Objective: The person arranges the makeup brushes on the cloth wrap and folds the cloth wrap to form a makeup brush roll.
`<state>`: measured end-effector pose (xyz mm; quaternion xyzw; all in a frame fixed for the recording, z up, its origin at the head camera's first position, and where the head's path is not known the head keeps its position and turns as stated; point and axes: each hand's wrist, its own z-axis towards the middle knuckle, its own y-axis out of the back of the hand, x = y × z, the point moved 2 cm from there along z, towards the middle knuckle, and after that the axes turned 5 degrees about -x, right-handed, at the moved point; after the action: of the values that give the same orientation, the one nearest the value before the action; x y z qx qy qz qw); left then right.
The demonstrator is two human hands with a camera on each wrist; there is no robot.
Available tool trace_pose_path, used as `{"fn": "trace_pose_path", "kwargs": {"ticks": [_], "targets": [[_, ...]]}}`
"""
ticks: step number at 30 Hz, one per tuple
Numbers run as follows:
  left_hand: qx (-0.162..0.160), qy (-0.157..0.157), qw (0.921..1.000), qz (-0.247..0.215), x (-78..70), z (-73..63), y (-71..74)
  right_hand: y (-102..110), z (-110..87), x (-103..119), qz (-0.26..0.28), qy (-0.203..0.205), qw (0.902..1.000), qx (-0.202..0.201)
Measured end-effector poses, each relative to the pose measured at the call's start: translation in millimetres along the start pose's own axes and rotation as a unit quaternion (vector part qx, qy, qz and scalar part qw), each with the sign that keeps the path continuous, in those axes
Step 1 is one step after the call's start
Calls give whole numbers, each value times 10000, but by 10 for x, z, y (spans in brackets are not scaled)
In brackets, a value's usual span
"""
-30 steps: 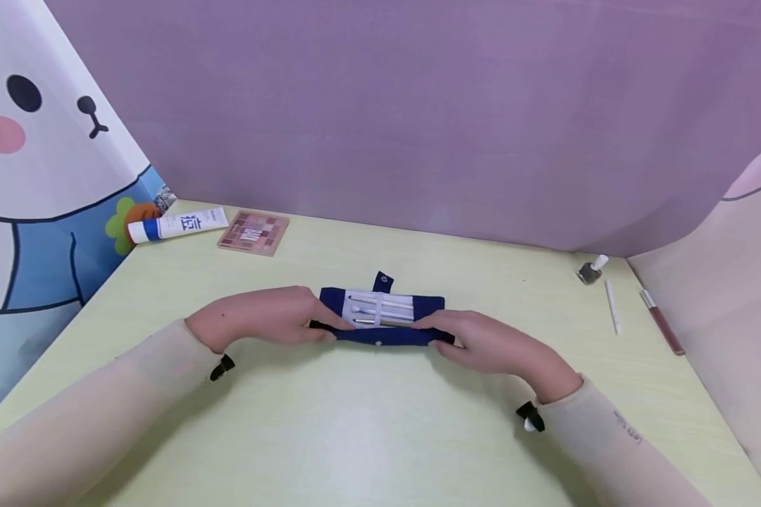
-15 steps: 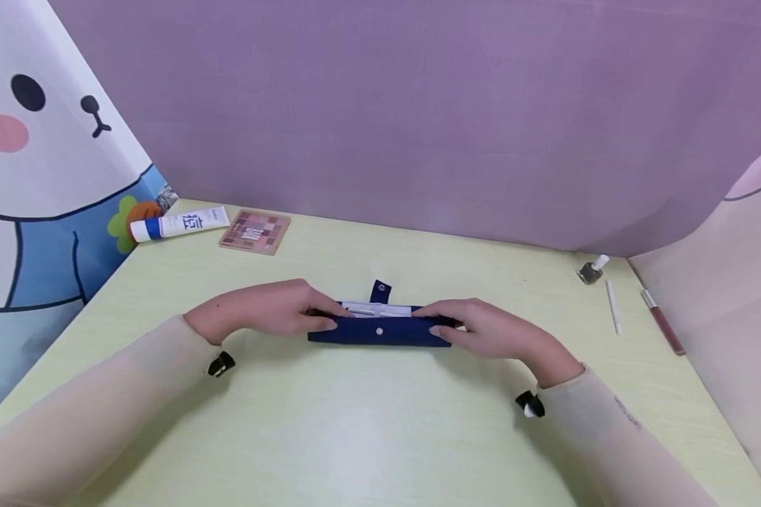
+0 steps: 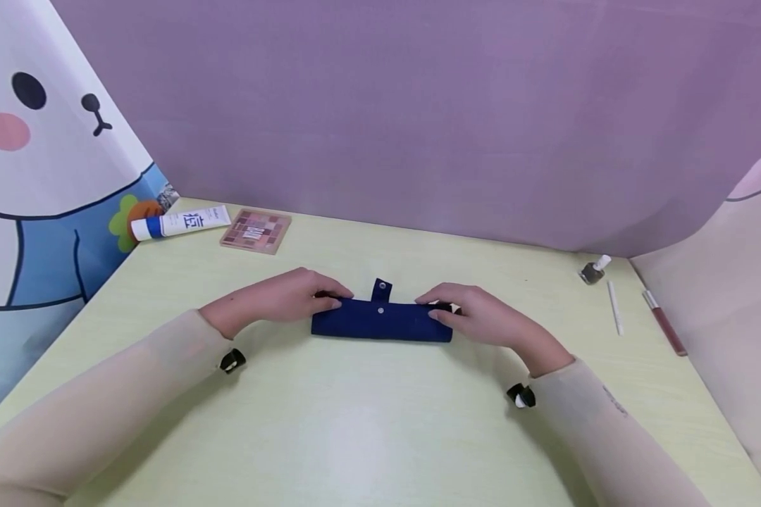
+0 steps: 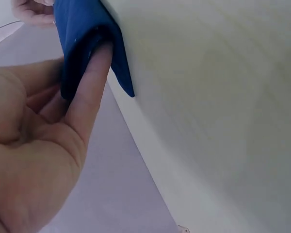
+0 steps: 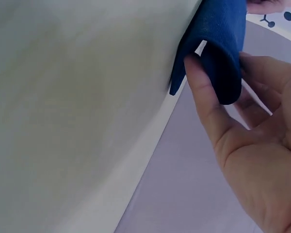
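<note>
A navy fabric roll-up case [image 3: 380, 324] lies folded across the middle of the table, a snap stud on its front and a strap tab [image 3: 382, 290] sticking out behind. My left hand [image 3: 288, 294] pinches its left end between thumb and fingers. At the other end, my right hand [image 3: 475, 315] grips the fold in the same way. In the left wrist view, the thumb sits inside the curled cloth [image 4: 85, 29]. The right wrist view shows the case's end [image 5: 220, 48] bent into an open loop around the thumb. The slim tools inside are hidden.
At the back left lie a white and blue tube [image 3: 184, 222] and a pink palette [image 3: 256, 231]. A small nail polish bottle [image 3: 592, 270], a white stick [image 3: 615, 308] and a lip gloss tube [image 3: 664, 322] lie to the right. Fabric walls [image 3: 406, 127] border the table [image 3: 355, 422].
The front edge of the case has been folded away from me, over the slim tools, which no longer show. Both hands have moved slightly towards the back with it.
</note>
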<state>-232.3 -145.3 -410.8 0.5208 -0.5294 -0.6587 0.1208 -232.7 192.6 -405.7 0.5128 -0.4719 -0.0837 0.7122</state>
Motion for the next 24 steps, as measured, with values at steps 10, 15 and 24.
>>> {"fn": "trace_pose_path", "kwargs": {"ticks": [10, 15, 24], "targets": [[-233, 402, 9989, 55, -4, 150, -49, -11, 75, 12, -343, 34, 9992, -196], [-198, 501, 9985, 125, -18, 203, -49, -28, 115, 14, -518, -125, 9986, -71], [-251, 666, 9971, 259, -23, 235, -73, -74, 140, 75, -902, -347, 9953, 73]]}}
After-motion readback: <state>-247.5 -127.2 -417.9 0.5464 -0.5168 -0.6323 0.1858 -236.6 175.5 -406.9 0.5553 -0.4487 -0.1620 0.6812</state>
